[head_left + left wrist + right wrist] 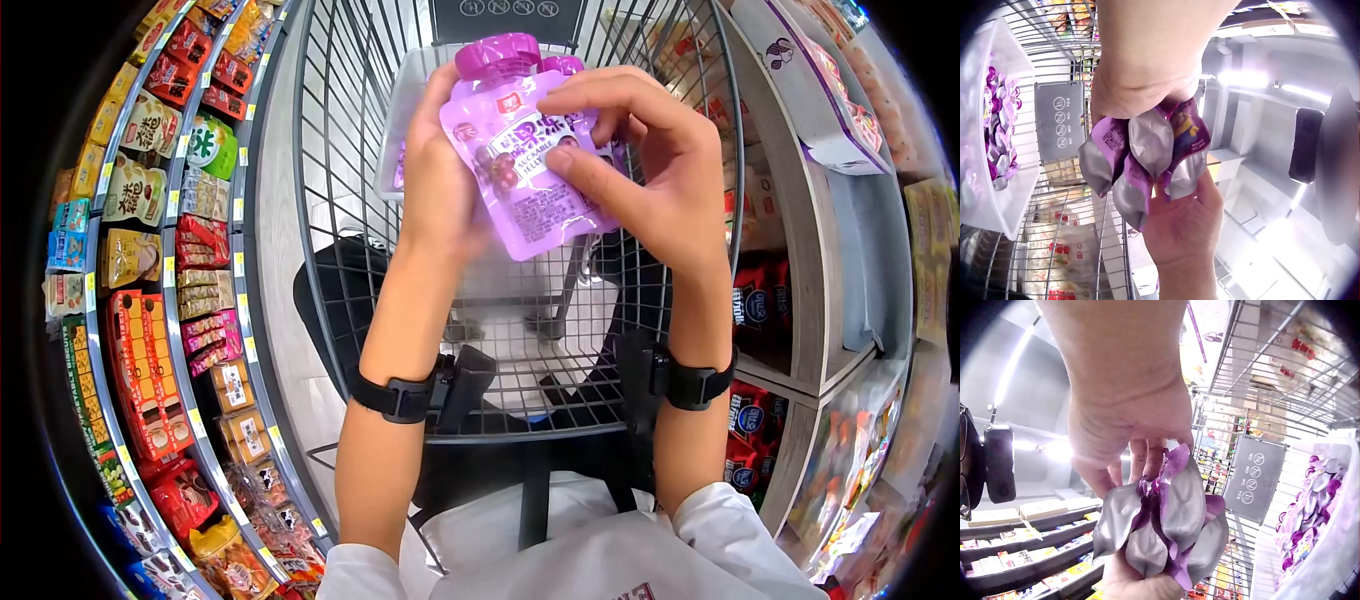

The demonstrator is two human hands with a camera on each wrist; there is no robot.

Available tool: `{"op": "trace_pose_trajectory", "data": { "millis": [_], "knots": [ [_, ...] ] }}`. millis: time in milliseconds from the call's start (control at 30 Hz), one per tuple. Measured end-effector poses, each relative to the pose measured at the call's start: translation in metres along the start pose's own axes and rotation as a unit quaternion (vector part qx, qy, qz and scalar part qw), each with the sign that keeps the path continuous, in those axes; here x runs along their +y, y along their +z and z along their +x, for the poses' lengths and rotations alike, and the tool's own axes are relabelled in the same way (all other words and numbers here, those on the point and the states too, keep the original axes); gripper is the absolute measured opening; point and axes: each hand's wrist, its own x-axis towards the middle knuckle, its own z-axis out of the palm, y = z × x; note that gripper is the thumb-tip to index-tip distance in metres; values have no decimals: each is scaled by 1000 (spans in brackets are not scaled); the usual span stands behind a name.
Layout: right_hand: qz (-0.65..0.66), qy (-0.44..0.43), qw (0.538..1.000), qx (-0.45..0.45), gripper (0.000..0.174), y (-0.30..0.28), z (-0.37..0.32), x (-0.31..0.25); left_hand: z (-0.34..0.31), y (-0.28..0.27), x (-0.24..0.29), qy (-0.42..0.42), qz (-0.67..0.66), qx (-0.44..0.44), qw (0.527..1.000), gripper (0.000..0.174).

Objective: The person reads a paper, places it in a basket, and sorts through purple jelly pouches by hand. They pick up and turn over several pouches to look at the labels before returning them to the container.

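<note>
Several purple pouches of suckable jelly (530,170) with magenta screw caps are bunched between both hands above a shopping cart. My left hand (438,170) grips the bunch from its left side. On the right, my right hand (665,150) bends its fingers around the pouches, thumb and fingertips on the front pouch's label. Silvery bottoms of the pouches (1150,144) show in the left wrist view, with the right hand below them. From the right wrist, the same bulging pouch bottoms (1166,519) appear under the right hand's fingers.
A translucent white bin (1272,469) in the wire shopping cart (340,200) holds more purple pouches (1000,134). Snack shelves (190,240) line the left side. Wooden shelving (810,300) with packaged goods stands close on the right.
</note>
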Motion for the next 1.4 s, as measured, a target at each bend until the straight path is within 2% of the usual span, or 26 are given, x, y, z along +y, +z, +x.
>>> {"op": "trace_pose_trajectory", "data": {
  "millis": [100, 367, 733, 833, 1167, 1200, 1233, 1400],
  "knots": [
    [16, 17, 999, -27, 31, -3, -1, -3, -1, 1, 1, -5, -3, 0, 1000, 58],
    [4, 8, 1000, -1, 28, -1, 0, 0, 1, 8, 4, 25, -11, -10, 1000, 58],
    [-7, -8, 1000, -4, 28, -1, 0, -1, -5, 9, 5, -4, -20, -6, 1000, 58],
    [-8, -11, 1000, -6, 28, -1, 1, 0, -2, 8, 4, 19, -26, -6, 999, 56],
    [-4, -5, 1000, -3, 27, -1, 0, 0, -3, 11, 7, 14, -23, -15, 1000, 55],
    [0, -6, 1000, -3, 27, -1, 0, 0, -5, 14, 8, 23, -38, -10, 999, 37],
    [0, -6, 1000, -3, 27, -1, 0, 0, -7, 17, 9, 31, -53, -6, 998, 30],
    [2, -5, 1000, 0, 28, -1, 0, -1, -7, 18, 11, 43, -34, -16, 998, 31]
  ]
}}
